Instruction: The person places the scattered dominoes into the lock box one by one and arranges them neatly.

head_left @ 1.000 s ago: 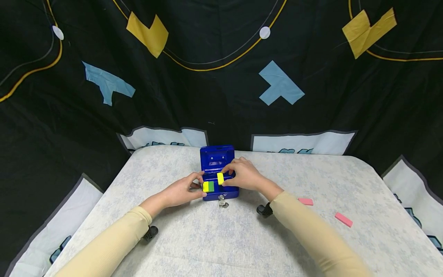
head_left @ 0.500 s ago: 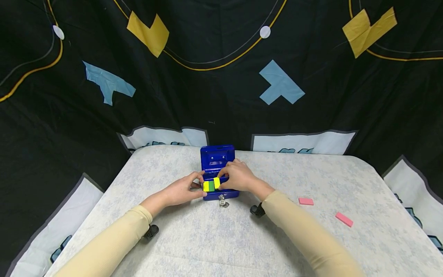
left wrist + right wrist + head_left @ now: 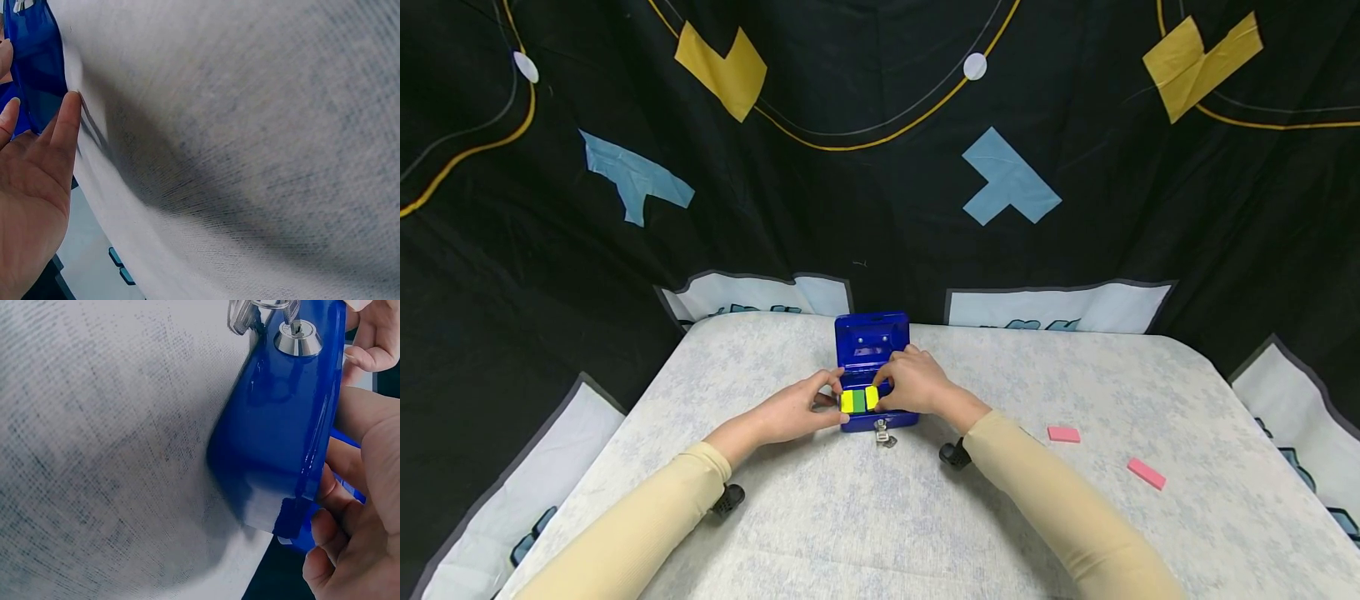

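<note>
A blue cash box (image 3: 900, 421) lies with its lid (image 3: 872, 329) raised, keys (image 3: 886, 440) hanging from its front lock (image 3: 298, 339). At the left of its interior, a yellow block (image 3: 847, 402) and a green block (image 3: 859, 401) sit side by side. My right hand (image 3: 917, 385) pinches a second yellow block (image 3: 872, 397), slightly tilted, beside the green one; in the right wrist view its grip is hidden behind the box wall. My left hand (image 3: 793, 408) spans the box's left side, thumb at the front corner and fingers farther back, holding it there.
Two pink blocks, one nearer (image 3: 1146, 474) and one farther (image 3: 1063, 434), lie on the patterned tablecloth (image 3: 850, 517) right of the box. Behind the table hangs a black curtain (image 3: 880, 217) with yellow and light blue shapes.
My right hand has carried the yellow block left and slightly toward me, up beside the green block; in the last half second it shifted only slightly. The left hand has stayed in place.
</note>
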`<state>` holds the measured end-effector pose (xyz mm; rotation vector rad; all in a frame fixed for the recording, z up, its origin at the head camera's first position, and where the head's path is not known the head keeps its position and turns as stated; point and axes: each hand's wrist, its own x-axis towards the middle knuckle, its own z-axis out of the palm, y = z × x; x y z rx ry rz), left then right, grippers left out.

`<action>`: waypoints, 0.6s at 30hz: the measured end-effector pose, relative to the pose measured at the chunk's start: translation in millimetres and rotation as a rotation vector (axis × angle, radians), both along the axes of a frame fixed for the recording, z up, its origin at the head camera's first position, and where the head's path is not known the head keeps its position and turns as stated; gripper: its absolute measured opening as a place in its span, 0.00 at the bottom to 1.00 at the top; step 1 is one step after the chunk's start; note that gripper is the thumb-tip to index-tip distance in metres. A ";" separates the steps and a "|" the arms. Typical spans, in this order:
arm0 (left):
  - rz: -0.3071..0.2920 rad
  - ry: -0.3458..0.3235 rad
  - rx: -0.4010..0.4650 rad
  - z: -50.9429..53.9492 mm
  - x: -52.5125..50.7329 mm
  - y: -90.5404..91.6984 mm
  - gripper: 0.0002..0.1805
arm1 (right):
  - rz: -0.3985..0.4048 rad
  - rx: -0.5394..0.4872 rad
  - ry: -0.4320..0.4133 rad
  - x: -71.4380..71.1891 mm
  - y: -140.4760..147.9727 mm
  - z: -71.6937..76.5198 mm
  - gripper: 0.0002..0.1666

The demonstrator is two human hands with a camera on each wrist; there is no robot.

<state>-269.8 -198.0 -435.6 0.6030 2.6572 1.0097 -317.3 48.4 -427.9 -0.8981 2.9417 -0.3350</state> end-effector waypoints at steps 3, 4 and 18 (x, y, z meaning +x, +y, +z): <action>0.001 0.001 -0.001 0.3 0.1 0.1 0.24 | -0.004 0.006 -0.007 1.0 -0.8 0.5 0.22; 0.002 0.000 -0.001 0.3 0.1 0.2 0.24 | -0.005 0.007 -0.010 1.2 -1.0 0.6 0.22; 0.008 -0.001 -0.001 0.5 -0.2 0.0 0.23 | -0.017 0.043 -0.013 0.8 -4.7 -0.9 0.21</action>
